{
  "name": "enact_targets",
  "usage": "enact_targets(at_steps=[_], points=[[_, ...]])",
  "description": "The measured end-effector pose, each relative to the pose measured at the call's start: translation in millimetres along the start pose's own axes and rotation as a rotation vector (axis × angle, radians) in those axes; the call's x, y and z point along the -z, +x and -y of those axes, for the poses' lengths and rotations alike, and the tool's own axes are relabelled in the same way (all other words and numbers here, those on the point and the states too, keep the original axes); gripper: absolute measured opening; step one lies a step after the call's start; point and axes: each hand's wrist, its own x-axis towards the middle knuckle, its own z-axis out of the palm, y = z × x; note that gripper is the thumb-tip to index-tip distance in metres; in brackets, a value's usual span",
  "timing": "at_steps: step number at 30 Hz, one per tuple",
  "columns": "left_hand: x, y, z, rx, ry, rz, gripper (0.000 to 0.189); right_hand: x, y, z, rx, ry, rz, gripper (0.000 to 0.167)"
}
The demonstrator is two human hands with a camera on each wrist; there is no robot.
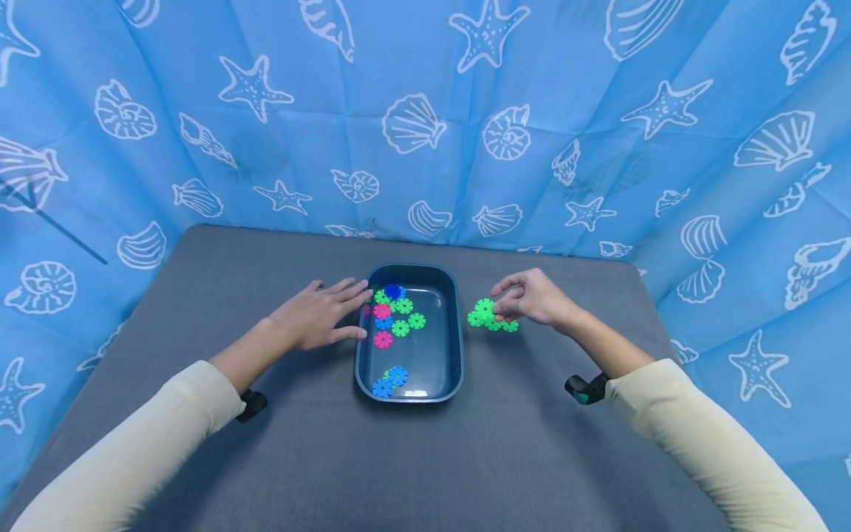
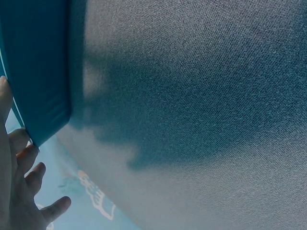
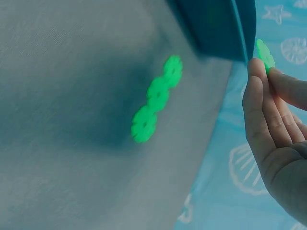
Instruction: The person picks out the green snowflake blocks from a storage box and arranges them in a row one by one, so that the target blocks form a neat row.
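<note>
Thumb and fingertips of my right hand (image 1: 532, 299) pinch a green notched plastic disc (image 3: 265, 55) above the table, right of a dark blue tray (image 1: 450, 325). Under that hand, three joined or touching green discs (image 3: 157, 94) lie in a row on the cloth. My left hand (image 1: 326, 314) spreads its fingers along the tray's left side, fingertips right at the rim. Inside the tray, pink (image 1: 383, 340), green (image 1: 417, 321) and blue discs (image 1: 382, 388) lie loosely, mostly along its left half.
A grey cloth-covered table (image 1: 412, 465) spreads around the tray. Behind its far edge hangs a blue curtain (image 1: 445, 185) printed with white shells and starfish. Dark straps with devices (image 1: 585, 389) sit at both wrists.
</note>
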Motion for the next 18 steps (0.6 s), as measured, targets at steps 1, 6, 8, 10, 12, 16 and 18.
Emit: enact_targets(at_steps=[1, 6, 8, 10, 12, 16, 18], points=[[-0.2, 0.0, 0.2, -0.001, 0.004, -0.003, 0.081, 3, -0.8, -4, -0.003, 0.003, -0.012, 0.028], [-1.0, 0.2, 0.5, -0.001, 0.012, -0.009, 0.081, 14, -3.5, -30, -0.012, -0.014, -0.068, 0.022], [-0.9, 0.0, 0.1, 0.002, 0.01, -0.008, 0.081, 18, -3.6, -42, -0.024, -0.017, -0.096, 0.021], [-0.4, -0.4, -0.4, 0.006, 0.003, -0.005, 0.081, 22, -3.8, -54, -0.043, -0.02, -0.124, 0.021], [-0.1, -1.1, -0.7, 0.005, 0.003, -0.008, 0.082, 25, -3.6, -65, -0.067, -0.019, -0.144, 0.021], [0.6, -1.6, -0.7, 0.01, -0.005, -0.005, 0.081, 28, -3.3, -82, -0.101, -0.03, -0.164, 0.021], [0.4, -1.4, -0.4, 0.01, -0.007, -0.005, 0.081, 28, -3.4, -88, -0.109, -0.036, -0.169, 0.02]])
